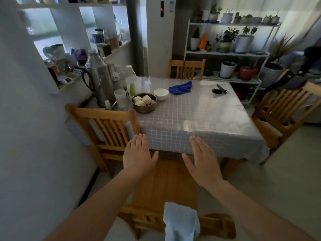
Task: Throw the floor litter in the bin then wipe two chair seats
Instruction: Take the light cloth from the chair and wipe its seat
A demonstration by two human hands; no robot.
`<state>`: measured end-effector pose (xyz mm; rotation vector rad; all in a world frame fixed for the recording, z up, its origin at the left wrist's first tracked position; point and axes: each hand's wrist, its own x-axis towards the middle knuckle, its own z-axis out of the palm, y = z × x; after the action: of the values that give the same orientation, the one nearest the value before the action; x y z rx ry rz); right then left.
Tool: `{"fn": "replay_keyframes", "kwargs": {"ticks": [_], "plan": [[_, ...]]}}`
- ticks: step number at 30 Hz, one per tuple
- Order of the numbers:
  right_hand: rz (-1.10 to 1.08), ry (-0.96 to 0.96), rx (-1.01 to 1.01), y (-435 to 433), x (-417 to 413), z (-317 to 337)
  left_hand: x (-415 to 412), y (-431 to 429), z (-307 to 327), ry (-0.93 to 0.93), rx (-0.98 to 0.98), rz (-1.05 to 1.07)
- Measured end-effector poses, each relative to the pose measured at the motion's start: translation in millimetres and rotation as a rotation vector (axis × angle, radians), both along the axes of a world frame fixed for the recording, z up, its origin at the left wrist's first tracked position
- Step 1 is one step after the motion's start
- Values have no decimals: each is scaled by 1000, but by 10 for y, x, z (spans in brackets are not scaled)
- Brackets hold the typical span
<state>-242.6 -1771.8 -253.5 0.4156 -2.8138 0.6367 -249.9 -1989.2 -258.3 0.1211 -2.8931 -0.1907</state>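
Both hands are held out flat and empty, fingers spread, left hand [138,153] and right hand [202,160] above the brown wooden chair seat [163,185] pushed toward the grey checked table [199,115]. Draped over that chair's backrest hangs a light blue cloth [180,221]. Farther off, a crumpled dark blue rag [180,87] lies on the tabletop.

We are in a home dining room. A bench [199,108] under a checked plastic cloth carries a metal bowl of buns [144,102] and a thermos flask [99,79] along its left edge, and wooden chairs [107,124] stand at its sides. Wall shelves [73,40] crowded with jars and household bits run beside the left edge, a tall fridge [159,35] stands behind, and a rack of potted plants [231,49] lines the far wall.
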Motion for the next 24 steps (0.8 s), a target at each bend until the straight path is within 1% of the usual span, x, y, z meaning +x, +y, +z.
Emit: {"fn": "replay_keyframes", "kwargs": {"ticks": [2, 5, 7, 9, 12, 15, 18, 21, 23, 24], "plan": [[-6, -32, 0, -23, -34, 20, -112, -108, -83, -39, 14, -38], [-27, -73, -52, -51, -34, 72, -184, -290, -147, -134, 19, -114], [-37, -112, -107, -80, 16, 90, -166, -375, -149, -209, 102, -162], [-54, -194, -190, -110, 110, 66, -111, -425, -125, -288, 190, -227], [-92, -406, -281, -127, 306, -34, 28, -432, -102, -417, 273, -308], [-117, -597, -255, -101, 450, -157, 165, -399, -130, -636, 377, -322], [-121, -705, -229, -46, 508, -245, 234, -360, -193, -834, 410, -361], [-54, -809, -169, 0, 537, -309, 222, -347, -240, -1002, 494, -366], [-19, -899, -135, 15, 558, -338, 243, -346, -261, -1075, 541, -388], [-10, -937, -127, 23, 566, -345, 260, -344, -266, -1083, 567, -392]]}}
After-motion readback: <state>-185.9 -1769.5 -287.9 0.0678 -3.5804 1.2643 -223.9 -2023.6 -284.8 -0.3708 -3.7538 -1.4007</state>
